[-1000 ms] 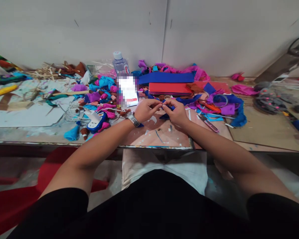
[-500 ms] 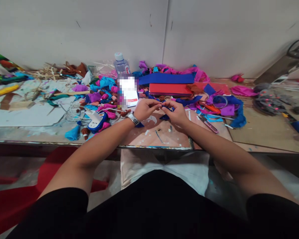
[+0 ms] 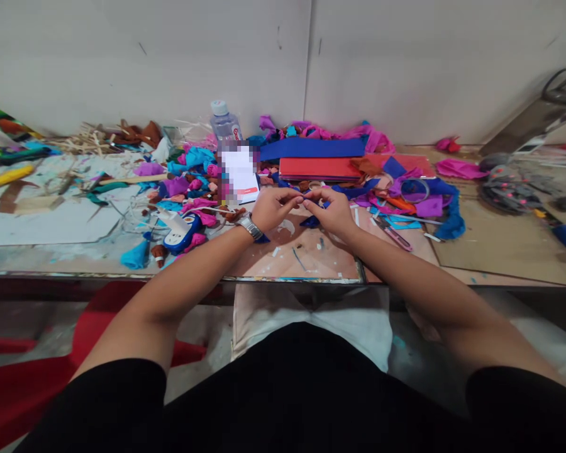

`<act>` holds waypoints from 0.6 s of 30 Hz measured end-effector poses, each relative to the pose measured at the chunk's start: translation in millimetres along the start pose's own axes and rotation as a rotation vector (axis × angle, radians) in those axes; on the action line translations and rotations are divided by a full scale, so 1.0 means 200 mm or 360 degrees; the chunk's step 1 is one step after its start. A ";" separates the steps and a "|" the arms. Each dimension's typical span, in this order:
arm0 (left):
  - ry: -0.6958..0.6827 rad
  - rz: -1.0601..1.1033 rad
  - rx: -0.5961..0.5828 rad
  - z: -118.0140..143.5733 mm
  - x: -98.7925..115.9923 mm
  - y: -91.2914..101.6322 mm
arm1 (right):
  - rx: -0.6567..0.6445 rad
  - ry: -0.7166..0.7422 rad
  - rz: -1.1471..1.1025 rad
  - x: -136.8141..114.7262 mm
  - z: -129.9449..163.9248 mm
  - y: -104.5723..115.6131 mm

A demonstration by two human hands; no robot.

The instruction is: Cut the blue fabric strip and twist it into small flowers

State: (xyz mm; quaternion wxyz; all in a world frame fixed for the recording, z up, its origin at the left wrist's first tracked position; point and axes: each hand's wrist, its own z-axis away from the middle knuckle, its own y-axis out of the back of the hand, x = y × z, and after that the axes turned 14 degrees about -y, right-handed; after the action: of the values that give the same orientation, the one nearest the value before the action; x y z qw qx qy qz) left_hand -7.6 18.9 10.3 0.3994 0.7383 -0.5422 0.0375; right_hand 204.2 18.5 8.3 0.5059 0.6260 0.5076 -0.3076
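Observation:
My left hand [image 3: 274,207], with a metal watch [image 3: 250,226] at its wrist, is closed in a pinch above the work table. Facing it, my right hand [image 3: 331,212] is pinched too, and the fingertips of both hands meet. Whatever lies between the fingertips is too small or too hidden to name. A dark blue scrap [image 3: 310,222] shows beneath my hands on the tabletop. Just beyond them lie a red stack of sheets [image 3: 318,168] and a blue strip [image 3: 314,149]. A pink-handled utility knife [image 3: 392,235] rests to the right of my right hand.
A lit phone [image 3: 241,171] leans before a clear bottle [image 3: 226,126]. Crumpled coloured paper [image 3: 199,156] is heaped along the back. Left of my hands sits a blue and white power socket [image 3: 182,234] with cables. A clear tape roll [image 3: 415,190] lies right; a red stool [image 3: 94,327] stands below.
Both hands stay pinched together at nearly the same place, with only slight finger movement. The camera view has shifted a little.

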 end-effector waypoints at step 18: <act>-0.0029 -0.0418 0.0072 -0.01 -0.01 0.01 | -0.0074 0.0004 0.0157 0.06 -0.02 -0.01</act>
State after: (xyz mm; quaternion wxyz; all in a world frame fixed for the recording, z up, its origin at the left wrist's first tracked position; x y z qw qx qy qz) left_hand -8.8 22.9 11.6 0.3792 0.8120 -0.4436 -0.0096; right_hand 204.8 26.2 -1.1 0.5342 0.6387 0.4837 -0.2697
